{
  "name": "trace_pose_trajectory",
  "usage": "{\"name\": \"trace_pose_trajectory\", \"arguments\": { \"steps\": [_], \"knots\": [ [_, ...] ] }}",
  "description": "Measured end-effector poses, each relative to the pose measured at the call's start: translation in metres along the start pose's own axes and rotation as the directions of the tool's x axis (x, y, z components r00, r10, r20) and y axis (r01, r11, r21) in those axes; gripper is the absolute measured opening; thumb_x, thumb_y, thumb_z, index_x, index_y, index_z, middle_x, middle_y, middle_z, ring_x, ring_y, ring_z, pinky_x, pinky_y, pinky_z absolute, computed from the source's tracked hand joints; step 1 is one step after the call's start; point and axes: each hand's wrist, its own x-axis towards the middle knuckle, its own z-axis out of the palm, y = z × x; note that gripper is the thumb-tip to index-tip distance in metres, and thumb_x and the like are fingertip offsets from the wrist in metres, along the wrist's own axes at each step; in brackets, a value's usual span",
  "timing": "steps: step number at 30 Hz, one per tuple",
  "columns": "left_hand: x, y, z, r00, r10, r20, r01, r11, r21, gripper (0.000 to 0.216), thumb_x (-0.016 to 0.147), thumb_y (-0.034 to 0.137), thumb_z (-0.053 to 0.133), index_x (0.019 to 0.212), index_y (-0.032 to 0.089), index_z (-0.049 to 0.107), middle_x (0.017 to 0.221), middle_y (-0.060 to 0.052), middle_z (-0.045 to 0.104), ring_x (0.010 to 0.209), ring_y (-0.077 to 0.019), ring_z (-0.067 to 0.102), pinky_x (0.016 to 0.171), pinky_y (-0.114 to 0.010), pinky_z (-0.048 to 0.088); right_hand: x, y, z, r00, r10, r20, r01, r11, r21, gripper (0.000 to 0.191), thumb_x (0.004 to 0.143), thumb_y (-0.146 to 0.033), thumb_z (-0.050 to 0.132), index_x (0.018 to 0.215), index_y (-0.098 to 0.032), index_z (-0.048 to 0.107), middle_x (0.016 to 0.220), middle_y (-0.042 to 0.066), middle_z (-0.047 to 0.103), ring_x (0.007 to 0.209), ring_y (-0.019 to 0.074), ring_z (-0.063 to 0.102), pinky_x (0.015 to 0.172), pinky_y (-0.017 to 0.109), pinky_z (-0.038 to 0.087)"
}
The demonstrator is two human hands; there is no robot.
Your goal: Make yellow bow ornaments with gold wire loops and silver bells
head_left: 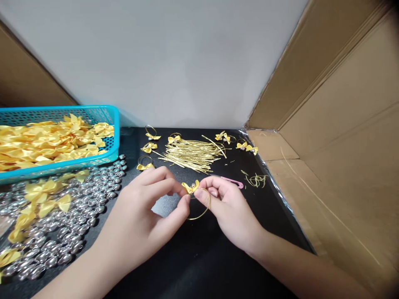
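Observation:
Between my two hands is a small yellow ribbon bow (190, 187) with a silvery bead at its middle. A gold twist tie (199, 216) curves in a loop below the bow. My left hand (146, 207) pinches the bow's left side between thumb and forefinger. On the other side, my right hand (226, 203) has its thumb and fingers closed at the bow's right edge and the tie. The fingertips partly cover where bow and tie meet. Behind them lies a pile of straight gold twist ties (193, 155) on the black table (199, 257).
A turquoise basket (116, 133) of yellow bows stands at the left. Silver beads (75, 220) and loose bows (40, 193) spread before it. Several looped bows (145, 166) surround the pile. A pink snips-like tool (235, 182) and tie scraps (257, 180) lie right, near cardboard walls (343, 104).

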Motion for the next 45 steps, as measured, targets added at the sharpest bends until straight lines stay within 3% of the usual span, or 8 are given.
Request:
{"name": "trace_pose_trajectory", "arguments": {
  "steps": [8, 15, 20, 27, 31, 34, 38, 45],
  "knots": [
    [0.002, 0.005, -0.005, 0.996, -0.063, 0.056, 0.064, 0.998, -0.017, 0.021, 0.083, 0.026, 0.060, 0.064, 0.019, 0.064, 0.065, 0.000, 0.062, 0.060, -0.0144, 0.059, 0.054, -0.024, 0.045, 0.002, -0.003, -0.001, 0.998, 0.060, 0.029, -0.061, 0.998, 0.025, 0.031, 0.067, -0.043, 0.079, 0.072, -0.018, 0.060, 0.063, -0.006, 0.040, 0.061, 0.0103, 0.034, 0.057, 0.024, 0.033],
    [-0.001, 0.003, -0.004, 0.993, -0.105, 0.047, 0.108, 0.991, -0.081, 0.020, 0.084, 0.025, 0.059, 0.065, 0.019, 0.062, 0.066, 0.001, 0.062, 0.061, -0.0141, 0.059, 0.055, -0.024, 0.045, 0.000, -0.003, -0.002, 0.998, 0.037, 0.057, -0.038, 0.999, 0.016, 0.017, 0.072, -0.031, 0.070, 0.078, -0.020, 0.058, 0.063, -0.007, 0.033, 0.061, 0.0107, 0.032, 0.058, 0.025, 0.033],
    [0.004, -0.002, -0.009, 0.986, -0.164, 0.031, 0.167, 0.978, -0.124, 0.019, 0.083, 0.023, 0.058, 0.065, 0.020, 0.058, 0.067, 0.002, 0.060, 0.063, -0.0138, 0.058, 0.057, -0.025, 0.044, 0.005, -0.015, -0.015, 0.999, -0.041, 0.006, 0.041, 0.998, -0.056, 0.021, 0.071, -0.026, 0.065, 0.088, -0.022, 0.053, 0.067, -0.007, 0.032, 0.060, 0.0108, 0.030, 0.059, 0.025, 0.032],
    [0.005, -0.008, -0.001, 0.933, -0.360, 0.024, 0.342, 0.862, -0.375, 0.020, 0.083, 0.029, 0.062, 0.065, 0.021, 0.061, 0.109, -0.005, 0.070, 0.107, -0.0240, 0.063, 0.085, -0.032, 0.048, 0.000, -0.026, -0.023, 0.994, -0.041, 0.103, 0.080, 0.911, -0.406, 0.012, 0.080, -0.028, 0.062, 0.089, -0.021, 0.060, 0.059, -0.009, 0.027, 0.054, 0.0092, 0.027, 0.055, 0.025, 0.025],
    [0.007, -0.005, 0.001, 0.899, -0.418, 0.130, 0.419, 0.738, -0.528, 0.021, 0.081, 0.027, 0.064, 0.063, 0.019, 0.059, 0.091, -0.004, 0.075, 0.084, -0.0191, 0.069, 0.074, -0.028, 0.051, -0.002, -0.020, -0.016, 0.985, -0.093, 0.142, 0.150, 0.871, -0.467, 0.009, 0.083, -0.027, 0.061, 0.079, -0.019, 0.062, 0.055, -0.010, 0.027, 0.052, 0.0080, 0.026, 0.054, 0.025, 0.026],
    [0.006, -0.003, 0.003, 0.899, -0.416, 0.139, 0.413, 0.693, -0.591, 0.019, 0.080, 0.023, 0.065, 0.063, 0.018, 0.060, 0.079, -0.001, 0.073, 0.072, -0.0147, 0.067, 0.066, -0.023, 0.051, -0.001, -0.016, -0.014, 0.965, -0.201, 0.169, 0.256, 0.861, -0.440, 0.026, 0.085, -0.023, 0.057, 0.060, -0.018, 0.051, 0.054, -0.008, 0.035, 0.052, 0.0075, 0.031, 0.053, 0.024, 0.028],
    [0.003, -0.004, 0.005, 0.888, -0.444, 0.122, 0.420, 0.674, -0.608, 0.016, 0.079, 0.022, 0.067, 0.064, 0.018, 0.061, 0.078, 0.000, 0.072, 0.070, -0.0131, 0.065, 0.064, -0.021, 0.050, 0.000, -0.015, -0.015, 0.944, -0.287, 0.161, 0.329, 0.841, -0.430, 0.031, 0.084, -0.020, 0.056, 0.055, -0.018, 0.045, 0.055, -0.006, 0.042, 0.054, 0.0080, 0.036, 0.053, 0.023, 0.029],
    [0.003, -0.003, 0.002, 0.889, -0.449, 0.091, 0.411, 0.692, -0.594, 0.017, 0.075, 0.023, 0.068, 0.061, 0.016, 0.062, 0.072, -0.001, 0.072, 0.064, -0.0127, 0.063, 0.057, -0.019, 0.048, 0.001, -0.015, -0.016, 0.948, -0.265, 0.175, 0.314, 0.863, -0.395, 0.033, 0.082, -0.019, 0.054, 0.053, -0.019, 0.040, 0.054, -0.006, 0.039, 0.053, 0.0077, 0.032, 0.051, 0.024, 0.028]
  ]
}}
